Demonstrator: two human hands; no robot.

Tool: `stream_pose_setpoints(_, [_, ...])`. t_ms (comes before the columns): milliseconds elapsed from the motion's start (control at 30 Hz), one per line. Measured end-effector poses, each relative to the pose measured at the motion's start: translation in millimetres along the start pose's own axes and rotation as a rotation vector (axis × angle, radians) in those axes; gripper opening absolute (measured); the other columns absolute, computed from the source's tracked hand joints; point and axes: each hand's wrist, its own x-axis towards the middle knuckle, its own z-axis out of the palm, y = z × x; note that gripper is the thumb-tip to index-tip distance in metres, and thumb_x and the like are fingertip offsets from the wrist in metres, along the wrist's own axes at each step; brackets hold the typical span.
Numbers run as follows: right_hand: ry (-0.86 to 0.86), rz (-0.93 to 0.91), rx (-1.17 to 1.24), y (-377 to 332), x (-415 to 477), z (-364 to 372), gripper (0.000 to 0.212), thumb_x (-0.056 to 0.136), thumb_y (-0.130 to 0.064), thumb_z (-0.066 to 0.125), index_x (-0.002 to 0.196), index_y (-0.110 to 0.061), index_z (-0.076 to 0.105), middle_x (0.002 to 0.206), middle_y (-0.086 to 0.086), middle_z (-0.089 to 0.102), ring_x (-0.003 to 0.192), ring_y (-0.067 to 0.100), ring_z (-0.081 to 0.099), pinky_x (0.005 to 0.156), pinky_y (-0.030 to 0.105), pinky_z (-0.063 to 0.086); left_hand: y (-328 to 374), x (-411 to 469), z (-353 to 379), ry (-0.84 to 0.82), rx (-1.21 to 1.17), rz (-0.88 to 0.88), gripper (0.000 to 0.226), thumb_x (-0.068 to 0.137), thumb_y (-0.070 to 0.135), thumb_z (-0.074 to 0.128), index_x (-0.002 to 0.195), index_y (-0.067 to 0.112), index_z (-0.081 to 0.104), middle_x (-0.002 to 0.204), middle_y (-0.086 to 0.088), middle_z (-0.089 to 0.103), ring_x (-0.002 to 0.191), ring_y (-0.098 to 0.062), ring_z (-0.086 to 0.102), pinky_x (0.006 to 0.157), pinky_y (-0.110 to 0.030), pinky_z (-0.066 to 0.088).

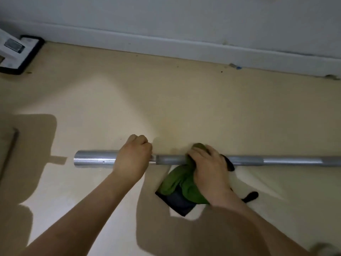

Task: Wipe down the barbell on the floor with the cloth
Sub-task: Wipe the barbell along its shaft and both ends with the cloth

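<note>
Barbell (276,161) on the floor (184,108), parallel to the wall skirting; wipe in hand.

My left hand (132,159) is closed over the sleeve collar; my right hand (208,163) presses the green cloth (177,183) wrapped around the shaft. Risks: bar rolls if my left grip slackens; the trailing cloth tail drags on the floor and picks up grit.

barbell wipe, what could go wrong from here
1. The barbell is round and lies on a smooth floor; only the left hand steadies it by the sleeve, so it might roll.
2. The green cloth trails loose below the right hand and may drag along the floor, picking up grit.
</note>
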Motion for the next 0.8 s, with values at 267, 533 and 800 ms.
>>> stream_pose_setpoints(267, [0.127,0.322,0.063,-30.5,4.6,19.1,0.046,0.066,0.006,0.066,0.111,-0.005,0.064,0.109,0.013,0.069,0.104,0.032,0.062,0.095,0.039,0.048,17.1,-34.5,0.9,0.122,-0.056,0.044,0.065,0.053,-0.001,0.075,0.115,0.007,0.058,0.107,-0.017,0.056,0.093,-0.035,0.051,0.07,-0.041,0.053])
stream_pose_setpoints(533, [-0.02,0.047,-0.138,20.6,-1.5,3.3,0.052,0.079,-0.004,0.058,0.13,-0.015,0.052,0.142,0.005,0.048,0.119,0.031,0.05,0.099,0.04,0.039,-0.2,-30.6,4.9,0.12,-0.145,0.045,0.074,0.045,-0.003,0.085,0.115,0.006,0.061,0.107,-0.018,0.062,0.091,-0.035,0.056,0.068,-0.037,0.053])
stream_pose_setpoints(800, [0.155,0.56,0.019,-9.4,11.3,13.8,0.031,0.069,0.006,0.055,0.096,-0.007,0.066,0.105,0.013,0.067,0.104,0.031,0.058,0.088,0.045,0.046,0.4,-26.1,9.9,0.131,-0.172,0.069,0.061,0.043,-0.011,0.079,0.101,0.002,0.066,0.112,-0.023,0.064,0.092,-0.039,0.063,0.065,-0.041,0.058])
